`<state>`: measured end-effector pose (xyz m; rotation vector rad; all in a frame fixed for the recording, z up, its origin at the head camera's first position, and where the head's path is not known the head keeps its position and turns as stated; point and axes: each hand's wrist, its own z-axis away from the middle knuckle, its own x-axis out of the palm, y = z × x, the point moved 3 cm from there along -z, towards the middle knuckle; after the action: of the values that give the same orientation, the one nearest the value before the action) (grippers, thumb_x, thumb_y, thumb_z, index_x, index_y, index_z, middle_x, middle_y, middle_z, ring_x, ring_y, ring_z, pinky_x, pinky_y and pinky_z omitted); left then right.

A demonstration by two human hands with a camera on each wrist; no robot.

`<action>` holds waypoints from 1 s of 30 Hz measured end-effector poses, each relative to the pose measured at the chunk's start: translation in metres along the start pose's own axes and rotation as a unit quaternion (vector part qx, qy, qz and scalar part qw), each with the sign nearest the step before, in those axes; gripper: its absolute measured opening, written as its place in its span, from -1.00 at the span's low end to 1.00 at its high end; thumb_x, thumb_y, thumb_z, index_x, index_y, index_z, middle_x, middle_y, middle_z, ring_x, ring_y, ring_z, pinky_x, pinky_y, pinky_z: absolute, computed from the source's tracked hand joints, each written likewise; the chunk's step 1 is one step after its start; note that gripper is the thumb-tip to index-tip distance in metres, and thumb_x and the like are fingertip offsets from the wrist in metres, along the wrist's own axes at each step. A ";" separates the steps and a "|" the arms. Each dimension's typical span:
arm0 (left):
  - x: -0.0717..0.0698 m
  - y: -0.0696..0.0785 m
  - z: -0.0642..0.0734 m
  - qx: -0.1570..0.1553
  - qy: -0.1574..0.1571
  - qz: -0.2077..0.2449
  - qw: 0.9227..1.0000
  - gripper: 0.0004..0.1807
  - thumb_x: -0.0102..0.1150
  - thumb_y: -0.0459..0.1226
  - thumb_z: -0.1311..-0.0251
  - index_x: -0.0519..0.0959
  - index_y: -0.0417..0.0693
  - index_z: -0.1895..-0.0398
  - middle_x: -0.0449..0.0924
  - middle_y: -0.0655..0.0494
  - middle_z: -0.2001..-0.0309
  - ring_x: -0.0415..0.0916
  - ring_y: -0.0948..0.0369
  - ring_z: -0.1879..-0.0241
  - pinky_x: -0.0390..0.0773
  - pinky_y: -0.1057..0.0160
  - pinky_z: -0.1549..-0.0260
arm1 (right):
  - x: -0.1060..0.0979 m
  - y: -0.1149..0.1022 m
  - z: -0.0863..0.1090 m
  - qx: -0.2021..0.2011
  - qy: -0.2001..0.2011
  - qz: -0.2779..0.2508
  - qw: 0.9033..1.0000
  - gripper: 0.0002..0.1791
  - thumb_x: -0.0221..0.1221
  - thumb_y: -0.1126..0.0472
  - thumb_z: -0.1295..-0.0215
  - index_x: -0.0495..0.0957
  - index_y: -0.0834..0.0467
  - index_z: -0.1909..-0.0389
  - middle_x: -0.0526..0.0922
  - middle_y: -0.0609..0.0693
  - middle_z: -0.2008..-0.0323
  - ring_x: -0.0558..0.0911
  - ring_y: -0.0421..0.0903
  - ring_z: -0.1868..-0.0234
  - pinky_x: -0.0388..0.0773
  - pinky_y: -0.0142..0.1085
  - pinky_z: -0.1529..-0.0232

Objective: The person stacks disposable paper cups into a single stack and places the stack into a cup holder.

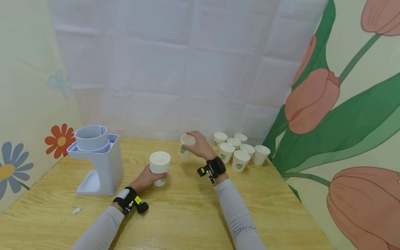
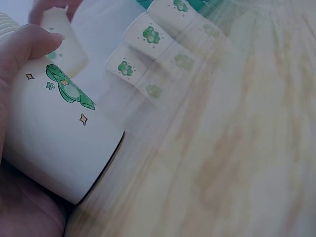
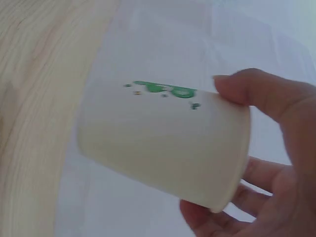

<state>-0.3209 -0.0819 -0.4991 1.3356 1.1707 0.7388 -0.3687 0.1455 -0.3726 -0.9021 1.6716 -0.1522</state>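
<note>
In the head view my left hand grips a stack of nested white paper cups on the table. The left wrist view shows the thumb across the lowest cup, which bears a green cartoon print. Farther back, my right hand holds a single paper cup near its rim. Up close in the right wrist view, the thumb and fingers pinch that cup around its mouth; whether its base touches the table cannot be told.
Several white paper cups stand upright in a group to the right of my right hand. At the left is a pale blue stand with a round holder on top. A small white scrap lies on the wooden table.
</note>
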 end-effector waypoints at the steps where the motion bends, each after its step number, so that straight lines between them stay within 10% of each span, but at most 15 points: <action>1: 0.000 0.000 0.000 0.000 0.000 0.000 1.000 -0.25 0.36 -0.30 -0.25 0.23 -0.24 -0.44 0.45 -0.25 -0.27 0.43 -0.09 -0.26 0.37 -0.17 -0.32 | -0.001 -0.003 0.000 -0.007 0.013 -0.006 1.000 -0.30 0.37 0.11 -0.28 0.41 0.31 -0.37 0.46 0.27 -0.32 0.41 0.18 -0.38 0.33 0.04 -0.41; 18: 0.001 0.004 0.002 0.007 0.005 -0.013 1.000 -0.26 0.37 -0.26 -0.25 0.25 -0.24 -0.42 0.47 -0.23 -0.25 0.46 -0.07 -0.23 0.40 -0.17 -0.29 | -0.003 -0.057 0.010 -0.154 0.125 -0.097 0.975 -0.33 0.30 0.12 -0.32 0.39 0.28 -0.40 0.45 0.24 -0.20 0.48 0.11 -0.18 0.49 0.01 -0.22; 30: 0.000 0.004 0.003 0.016 0.002 -0.015 1.000 -0.29 0.37 -0.28 -0.24 0.27 -0.21 -0.40 0.48 -0.23 -0.23 0.46 -0.10 -0.22 0.39 -0.18 -0.29 | 0.023 -0.063 0.010 -0.168 0.049 -0.091 0.980 -0.40 0.20 0.10 -0.33 0.44 0.24 -0.34 0.46 0.18 -0.20 0.49 0.04 -0.14 0.57 -0.13 -0.07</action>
<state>-0.3172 -0.0820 -0.4954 1.3413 1.2080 0.7031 -0.3303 0.0914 -0.3595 -1.3217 1.7341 -0.0365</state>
